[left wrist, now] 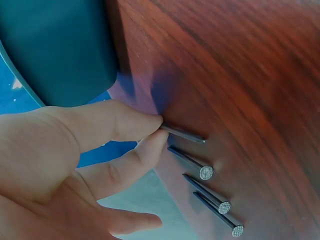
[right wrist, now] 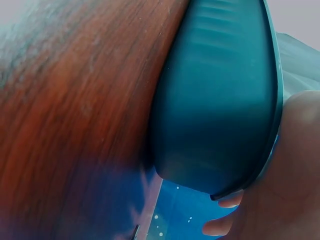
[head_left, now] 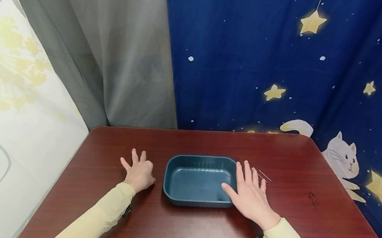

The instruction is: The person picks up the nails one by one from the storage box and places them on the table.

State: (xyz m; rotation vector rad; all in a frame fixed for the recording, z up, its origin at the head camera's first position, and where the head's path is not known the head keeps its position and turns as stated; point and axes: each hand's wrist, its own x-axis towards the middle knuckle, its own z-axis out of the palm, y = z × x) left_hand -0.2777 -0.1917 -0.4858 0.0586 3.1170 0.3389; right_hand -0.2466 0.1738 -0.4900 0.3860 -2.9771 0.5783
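Observation:
A dark teal plastic tray (head_left: 196, 202) stands on the table. To its left is my left hand (head_left: 140, 174), its thumb and index finger pinching one end of a dark metal nail (left wrist: 184, 133), as the left wrist view shows. Three more nails lie side by side close to it, one with its round, textured head (left wrist: 206, 172) facing the camera. My right hand (head_left: 253, 197) lies over the tray's right rim, fingers straight and spread, thumb over the inside. In the right wrist view, the tray's outer wall (right wrist: 215, 100) stands beside that hand (right wrist: 287, 185).
Thin, pale slivers (head_left: 265, 176) lie on the reddish-brown wooden table (head_left: 186, 236), just beyond the right fingers. A grey curtain (head_left: 139, 64) and a blue star-patterned curtain (head_left: 231, 58) hang behind the table's back edge. A pale patterned surface (head_left: 7, 105) borders the left.

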